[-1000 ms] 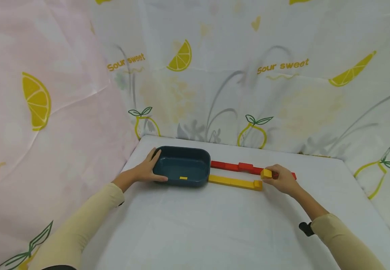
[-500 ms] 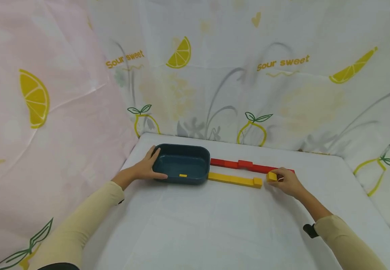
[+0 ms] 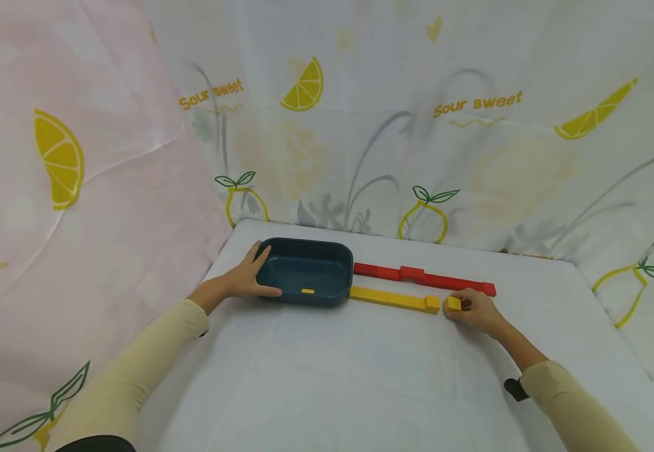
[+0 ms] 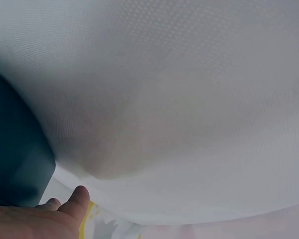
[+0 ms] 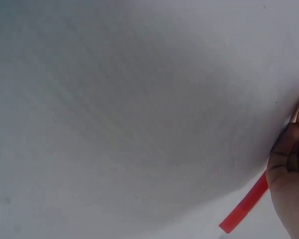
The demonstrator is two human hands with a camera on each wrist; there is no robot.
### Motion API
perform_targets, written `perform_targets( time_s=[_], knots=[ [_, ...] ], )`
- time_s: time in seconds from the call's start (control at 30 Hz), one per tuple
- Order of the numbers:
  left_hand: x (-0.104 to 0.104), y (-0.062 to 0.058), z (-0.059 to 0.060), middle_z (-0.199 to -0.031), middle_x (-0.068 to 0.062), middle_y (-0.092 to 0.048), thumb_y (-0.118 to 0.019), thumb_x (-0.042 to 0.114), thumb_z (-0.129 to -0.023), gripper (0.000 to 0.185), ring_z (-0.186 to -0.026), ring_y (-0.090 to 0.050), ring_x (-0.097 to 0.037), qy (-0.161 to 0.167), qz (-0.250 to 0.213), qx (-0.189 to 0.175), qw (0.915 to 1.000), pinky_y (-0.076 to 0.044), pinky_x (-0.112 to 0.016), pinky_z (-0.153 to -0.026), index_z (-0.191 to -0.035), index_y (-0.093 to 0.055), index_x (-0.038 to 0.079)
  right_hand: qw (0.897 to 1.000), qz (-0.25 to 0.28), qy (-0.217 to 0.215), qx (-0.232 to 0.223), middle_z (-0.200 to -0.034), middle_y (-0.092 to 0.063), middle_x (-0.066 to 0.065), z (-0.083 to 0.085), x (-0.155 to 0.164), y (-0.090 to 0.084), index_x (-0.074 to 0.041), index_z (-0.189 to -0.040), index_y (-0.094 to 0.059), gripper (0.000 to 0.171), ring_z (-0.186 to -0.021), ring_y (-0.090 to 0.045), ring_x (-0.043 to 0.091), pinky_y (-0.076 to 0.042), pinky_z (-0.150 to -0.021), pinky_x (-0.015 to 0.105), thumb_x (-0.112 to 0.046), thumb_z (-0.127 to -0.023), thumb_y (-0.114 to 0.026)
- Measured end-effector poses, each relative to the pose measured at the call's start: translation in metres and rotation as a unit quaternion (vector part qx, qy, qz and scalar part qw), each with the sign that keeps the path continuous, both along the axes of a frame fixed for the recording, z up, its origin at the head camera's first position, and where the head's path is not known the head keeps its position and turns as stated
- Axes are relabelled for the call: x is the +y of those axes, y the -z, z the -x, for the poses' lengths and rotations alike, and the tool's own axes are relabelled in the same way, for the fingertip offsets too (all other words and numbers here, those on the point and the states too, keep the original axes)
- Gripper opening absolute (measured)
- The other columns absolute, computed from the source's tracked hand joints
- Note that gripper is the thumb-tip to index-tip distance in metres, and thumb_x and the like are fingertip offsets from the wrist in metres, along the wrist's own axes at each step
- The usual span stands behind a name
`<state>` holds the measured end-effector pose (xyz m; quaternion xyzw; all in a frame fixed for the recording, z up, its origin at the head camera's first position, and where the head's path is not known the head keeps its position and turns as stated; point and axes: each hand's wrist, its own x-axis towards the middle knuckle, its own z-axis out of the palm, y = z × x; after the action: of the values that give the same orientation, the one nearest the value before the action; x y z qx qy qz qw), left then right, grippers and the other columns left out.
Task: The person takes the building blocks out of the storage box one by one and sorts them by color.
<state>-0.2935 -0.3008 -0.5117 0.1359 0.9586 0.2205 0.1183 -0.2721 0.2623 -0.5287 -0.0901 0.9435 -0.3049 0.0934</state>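
Observation:
A dark teal tray [image 3: 306, 272] sits at the table's back left, with one small yellow piece [image 3: 307, 291] inside. My left hand [image 3: 250, 279] rests against its left wall [image 4: 12, 154], fingers along the rim and thumb at the front. To the tray's right run a red row of blocks [image 3: 424, 279] and, in front of it, a shorter yellow row [image 3: 394, 299]. My right hand [image 3: 470, 309] pinches a yellow block [image 3: 453, 304] on the table just right of the yellow row's end. The right wrist view shows a fingertip [image 5: 284, 149] and the red row's end [image 5: 244, 208].
The table [image 3: 360, 376] is covered in white cloth. Lemon-printed fabric walls [image 3: 417, 125] stand close behind and to the left. The table's right edge runs near the far right.
My right hand has brought the yellow block down from above the red row to the table, next to the yellow row's end. The left hand has stayed on the tray.

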Motion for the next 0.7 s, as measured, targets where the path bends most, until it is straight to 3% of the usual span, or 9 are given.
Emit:
perform_targets(
  time_s=[0.43,0.7],
  knots=[
    [0.0002,0.0017,0.0011,-0.164,-0.017,0.019,-0.071,0.075,-0.071,0.132,-0.150,-0.008,-0.047,-0.006,0.003,-0.004,1.0000,-0.029,-0.065,-0.114,-0.160,0.003,0.012,1.000,-0.004,0.004,-0.008,-0.103,-0.063,0.013,0.0017,-0.0042,0.0057,0.001,-0.122,-0.065,0.047,-0.093,-0.054,0.025,-0.053,-0.080,0.034,-0.021,-0.083,-0.080],
    [-0.0007,0.0019,0.0023,-0.164,-0.017,0.019,-0.071,0.074,-0.071,0.131,-0.150,-0.008,-0.048,-0.003,0.002,-0.004,1.0000,-0.028,-0.065,-0.114,-0.160,0.002,0.012,1.000,-0.002,-0.007,-0.007,-0.105,-0.064,0.012,0.0037,-0.0059,0.0071,0.000,-0.123,-0.065,0.047,-0.093,-0.056,0.024,-0.055,-0.082,0.035,-0.021,-0.084,-0.079]
  ],
)
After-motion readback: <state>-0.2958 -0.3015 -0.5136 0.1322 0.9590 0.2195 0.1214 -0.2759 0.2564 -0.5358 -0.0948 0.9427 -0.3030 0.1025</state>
